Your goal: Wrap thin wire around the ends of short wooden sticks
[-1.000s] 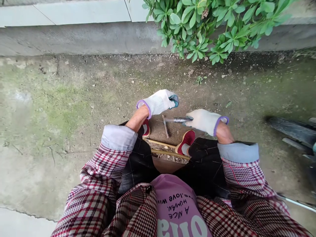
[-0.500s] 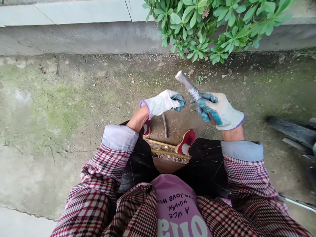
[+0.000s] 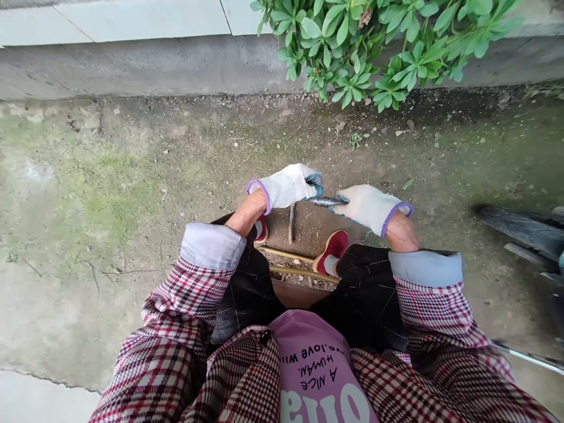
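Observation:
Both hands wear white knit gloves with dark teal palms and purple cuffs. My right hand [image 3: 370, 205] is closed around one end of a short stick [image 3: 324, 201], which lies nearly level and points left. A shiny grey wrap covers the part of the stick that shows. My left hand [image 3: 293, 185] is closed beside the stick's other end, fingers curled down; what they hold, if anything, is hidden. Below my left hand, another short stick [image 3: 291, 224] lies on the ground between my red shoes.
A leafy green bush [image 3: 352, 53] overhangs the low concrete wall [image 3: 176, 64] ahead. To the right stands a black tyre [image 3: 520, 229]. Gold-coloured bars [image 3: 291, 255] run low between my legs, with dry litter under them. Mossy bare ground [image 3: 110, 182] stretches left.
My right hand has turned over and come down to the left, swinging the stick from raised and tilted to nearly level. My left hand, still closed, has shifted slightly left.

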Tool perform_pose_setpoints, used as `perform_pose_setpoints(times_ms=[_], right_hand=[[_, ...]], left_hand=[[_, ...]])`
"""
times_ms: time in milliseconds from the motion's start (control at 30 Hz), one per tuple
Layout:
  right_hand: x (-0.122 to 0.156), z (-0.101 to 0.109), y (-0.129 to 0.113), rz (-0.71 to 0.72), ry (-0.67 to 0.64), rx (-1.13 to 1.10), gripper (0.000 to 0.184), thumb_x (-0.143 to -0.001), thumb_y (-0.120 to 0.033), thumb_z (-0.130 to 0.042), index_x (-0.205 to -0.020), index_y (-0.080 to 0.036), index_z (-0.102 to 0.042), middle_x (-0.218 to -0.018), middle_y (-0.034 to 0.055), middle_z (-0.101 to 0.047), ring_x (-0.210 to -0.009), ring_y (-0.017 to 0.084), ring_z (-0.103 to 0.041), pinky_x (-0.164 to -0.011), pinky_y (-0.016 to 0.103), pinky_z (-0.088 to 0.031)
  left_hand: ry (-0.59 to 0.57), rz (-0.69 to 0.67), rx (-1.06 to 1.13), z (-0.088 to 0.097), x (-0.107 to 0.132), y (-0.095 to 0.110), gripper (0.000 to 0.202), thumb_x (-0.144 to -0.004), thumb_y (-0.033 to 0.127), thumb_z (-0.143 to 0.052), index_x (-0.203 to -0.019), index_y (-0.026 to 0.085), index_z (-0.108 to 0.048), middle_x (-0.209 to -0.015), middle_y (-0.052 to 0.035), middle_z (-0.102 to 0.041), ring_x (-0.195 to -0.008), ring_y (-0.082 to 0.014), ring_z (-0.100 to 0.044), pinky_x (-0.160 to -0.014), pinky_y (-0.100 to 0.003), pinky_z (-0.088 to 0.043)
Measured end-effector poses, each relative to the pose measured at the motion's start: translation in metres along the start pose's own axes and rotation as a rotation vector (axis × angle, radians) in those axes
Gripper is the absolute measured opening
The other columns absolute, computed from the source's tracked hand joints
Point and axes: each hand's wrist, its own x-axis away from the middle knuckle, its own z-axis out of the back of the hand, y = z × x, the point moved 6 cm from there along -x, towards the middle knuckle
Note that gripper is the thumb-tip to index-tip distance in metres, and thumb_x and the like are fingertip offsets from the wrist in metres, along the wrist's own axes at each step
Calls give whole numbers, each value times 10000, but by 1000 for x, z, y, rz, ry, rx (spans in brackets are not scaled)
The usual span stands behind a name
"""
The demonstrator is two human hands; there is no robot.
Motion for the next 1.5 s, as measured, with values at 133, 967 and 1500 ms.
perform_pose_setpoints(times_ms=[133, 967, 1500], right_hand=[[1, 18, 9, -94, 110, 19, 237, -936, -417, -605, -898, -196, -681, -808, 96, -675, -705, 229, -569, -610, 348, -322], [5, 1, -4, 140, -23, -104, 251, -885, -446, -705, -785, -216, -706, -712, 20, -691, -621, 162, -532, -579, 309, -370], [18, 37, 23, -35, 409, -654, 315, -867, -579, -729, -776, -288, -646, -693, 70, -631, -654, 249, -528, -567, 405, -401]], left_hand=[[-20, 9, -12, -3, 0, 4, 136, -829, 119, -601, -798, 163, -725, -717, 11, -714, -673, -112, -498, -683, -268, -450], [-43, -18, -139, 0, 1, 8, 167, -831, 112, -576, -830, 157, -737, -718, 19, -712, -691, -116, -500, -675, -255, -422], [-18, -53, 204, 0, 2, 15, 100, -866, 130, -621, -888, 132, -719, -824, -31, -734, -735, -126, -601, -738, -285, -490]])
